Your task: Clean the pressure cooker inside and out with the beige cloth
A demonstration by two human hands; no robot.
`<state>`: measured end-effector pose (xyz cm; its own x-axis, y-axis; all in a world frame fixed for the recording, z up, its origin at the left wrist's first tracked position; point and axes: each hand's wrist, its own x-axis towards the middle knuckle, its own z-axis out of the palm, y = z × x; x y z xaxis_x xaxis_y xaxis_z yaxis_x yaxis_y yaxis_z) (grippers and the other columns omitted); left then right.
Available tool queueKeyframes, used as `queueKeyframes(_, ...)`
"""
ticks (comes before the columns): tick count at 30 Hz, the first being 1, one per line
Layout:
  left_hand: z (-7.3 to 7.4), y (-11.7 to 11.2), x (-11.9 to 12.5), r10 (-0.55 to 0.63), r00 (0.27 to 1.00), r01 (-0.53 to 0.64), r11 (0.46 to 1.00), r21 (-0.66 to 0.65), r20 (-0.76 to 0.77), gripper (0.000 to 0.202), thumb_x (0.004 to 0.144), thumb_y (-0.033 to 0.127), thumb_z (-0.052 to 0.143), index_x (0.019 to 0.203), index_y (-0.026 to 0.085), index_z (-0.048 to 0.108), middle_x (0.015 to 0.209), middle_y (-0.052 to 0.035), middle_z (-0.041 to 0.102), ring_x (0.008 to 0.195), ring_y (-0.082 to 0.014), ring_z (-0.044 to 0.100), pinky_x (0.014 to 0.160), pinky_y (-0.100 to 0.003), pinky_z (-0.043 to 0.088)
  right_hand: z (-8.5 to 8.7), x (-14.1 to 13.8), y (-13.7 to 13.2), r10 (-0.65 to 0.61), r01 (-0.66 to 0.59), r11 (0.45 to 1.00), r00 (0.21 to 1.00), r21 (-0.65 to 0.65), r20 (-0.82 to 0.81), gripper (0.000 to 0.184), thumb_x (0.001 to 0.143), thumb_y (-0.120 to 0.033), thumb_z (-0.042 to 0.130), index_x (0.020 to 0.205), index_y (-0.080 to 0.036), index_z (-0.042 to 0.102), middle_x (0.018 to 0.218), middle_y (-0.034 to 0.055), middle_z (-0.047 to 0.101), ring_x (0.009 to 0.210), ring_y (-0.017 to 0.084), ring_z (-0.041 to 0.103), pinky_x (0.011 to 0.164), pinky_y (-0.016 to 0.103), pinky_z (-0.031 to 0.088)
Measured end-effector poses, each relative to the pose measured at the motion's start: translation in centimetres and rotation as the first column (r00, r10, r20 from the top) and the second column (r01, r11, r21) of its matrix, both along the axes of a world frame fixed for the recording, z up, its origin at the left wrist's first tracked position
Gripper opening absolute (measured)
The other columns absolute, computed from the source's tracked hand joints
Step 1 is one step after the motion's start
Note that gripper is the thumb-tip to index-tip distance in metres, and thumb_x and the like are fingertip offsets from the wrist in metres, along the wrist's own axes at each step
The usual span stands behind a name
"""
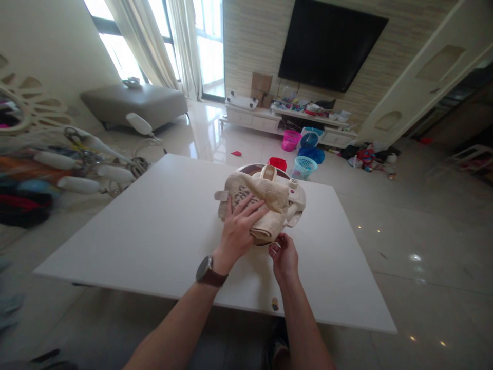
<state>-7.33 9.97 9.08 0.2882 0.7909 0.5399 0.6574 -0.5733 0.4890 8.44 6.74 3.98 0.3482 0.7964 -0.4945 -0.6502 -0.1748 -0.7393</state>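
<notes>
A folded beige cloth (271,205) with dark printed lettering lies over a round cream-and-brown pot-like appliance (296,198) on the white table. My left hand (241,226) rests flat on the cloth, its fingers stretched and apart. A watch with a brown strap is on that wrist. Just below the cloth's near edge, at the appliance's rim, my right hand (284,257) has its fingers curled together. Whatever those fingers pinch, if anything, is too small to make out. The cloth hides much of the appliance's top.
The white table (154,221) carries a small sticker-like mark (275,304) near its front edge. Beyond it stand a light blue basket (304,168), a red container (277,163) and a pink basket (290,140). A chandelier-like lamp (115,174) reaches in beside the table's left edge.
</notes>
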Motion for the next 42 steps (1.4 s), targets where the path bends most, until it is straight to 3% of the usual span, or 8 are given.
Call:
queueKeyframes(7, -4.3, 0.3, -1.6, 0.116, 0.888, -0.125, 0.992, -0.01, 0.445, 0.045, 0.099, 0.026, 0.054, 0.142, 0.024, 0.066, 0.155, -0.0099, 0.058, 0.155, -0.0287, 0.037, 0.13, -0.053, 0.023, 0.3, -0.5, -0.7, 0.035, -0.035, 0.999, 0.999, -0.036, 0.0, 0.024, 0.063, -0.039, 0.068, 0.073, -0.018, 0.062, 0.062, -0.0027, 0.064, 0.046, 0.007, 0.05, 0.045, 0.019, 0.034)
queueKeyframes(11, -8.9, 1.8, -1.9, 0.412, 0.413, -0.171, 0.911, -0.376, 0.812, 0.039, 0.09, 0.03, 0.069, 0.128, 0.019, 0.072, 0.134, -0.0126, 0.072, 0.134, -0.0277, 0.062, 0.121, -0.046, 0.042, 0.5, -0.2, -1.5, 0.024, -0.024, 1.0, 1.0, -0.005, 0.018, 0.022, 0.061, -0.037, 0.069, 0.071, -0.018, 0.063, 0.062, -0.0026, 0.065, 0.047, 0.007, 0.052, 0.046, 0.019, 0.035)
queueKeyframes(14, -11.4, 2.4, -1.0, 0.697, 0.024, -0.036, 0.717, -0.696, 0.717, 0.034, 0.091, 0.032, 0.07, 0.12, 0.015, 0.072, 0.128, -0.0154, 0.073, 0.123, -0.0277, 0.069, 0.111, -0.047, 0.051, 0.7, -0.2, -1.5, 0.026, -0.026, 1.0, 1.0, -0.002, 0.003, 0.02, 0.062, -0.035, 0.069, 0.071, -0.018, 0.063, 0.063, -0.0025, 0.065, 0.047, 0.007, 0.052, 0.046, 0.019, 0.036)
queueKeyframes(16, -12.1, 2.4, -0.2, 0.772, -0.078, 0.013, 0.634, -0.773, 0.631, 0.033, 0.092, 0.032, 0.068, 0.12, 0.013, 0.071, 0.131, -0.0177, 0.072, 0.121, -0.0276, 0.07, 0.109, -0.047, 0.052, 0.8, -0.3, -1.2, 0.021, -0.021, 1.0, 1.0, -0.008, -0.012, 0.019, 0.064, -0.034, 0.069, 0.072, -0.018, 0.064, 0.063, -0.0024, 0.065, 0.047, 0.007, 0.051, 0.046, 0.019, 0.036)
queueKeyframes(26, -8.4, -0.3, 2.0, 0.368, 0.356, -0.241, 0.924, -0.296, 0.859, 0.041, 0.082, 0.025, 0.072, 0.123, 0.02, 0.074, 0.132, -0.0113, 0.073, 0.142, -0.0258, 0.055, 0.126, -0.041, 0.035, 1.0, -1.4, 0.2, -0.007, 0.006, 0.999, 0.999, -0.034, -0.048, 0.013, 0.07, -0.03, 0.064, 0.073, -0.018, 0.065, 0.062, -0.0032, 0.064, 0.046, 0.007, 0.05, 0.044, 0.018, 0.038)
queueKeyframes(31, -9.2, 0.8, 1.5, 0.457, 0.216, -0.218, 0.884, -0.414, 0.863, 0.037, 0.087, 0.028, 0.07, 0.123, 0.02, 0.073, 0.135, -0.0107, 0.071, 0.138, -0.0241, 0.058, 0.122, -0.04, 0.04, 1.0, -2.3, 0.1, -0.002, 0.0, 1.0, 0.997, -0.029, -0.075, 0.009, 0.071, -0.027, 0.064, 0.073, -0.019, 0.064, 0.06, -0.0044, 0.063, 0.046, 0.007, 0.05, 0.043, 0.017, 0.037)
queueKeyframes(36, -11.4, 1.6, 0.3, 0.702, -0.024, -0.024, 0.712, -0.702, 0.712, 0.036, 0.09, 0.032, 0.07, 0.123, 0.017, 0.071, 0.135, -0.0123, 0.071, 0.125, -0.0261, 0.068, 0.108, -0.042, 0.053, 1.3, -2.3, -0.4, 0.025, -0.027, 0.999, 0.998, -0.021, -0.066, 0.009, 0.071, -0.027, 0.064, 0.075, -0.019, 0.063, 0.061, -0.0037, 0.063, 0.047, 0.007, 0.05, 0.044, 0.017, 0.037)
queueKeyframes(42, -10.0, -1.5, 2.7, 0.606, 0.059, -0.108, 0.794, -0.598, 0.794, 0.037, 0.091, 0.034, 0.071, 0.125, 0.02, 0.07, 0.136, -0.0093, 0.071, 0.133, -0.0226, 0.062, 0.115, -0.038, 0.047, 1.6, -1.9, -0.7, 0.038, -0.038, 0.999, 0.999, 0.0, -0.025, 0.013, 0.07, -0.029, 0.068, 0.074, -0.019, 0.062, 0.062, -0.0037, 0.062, 0.048, 0.007, 0.051, 0.046, 0.018, 0.039)
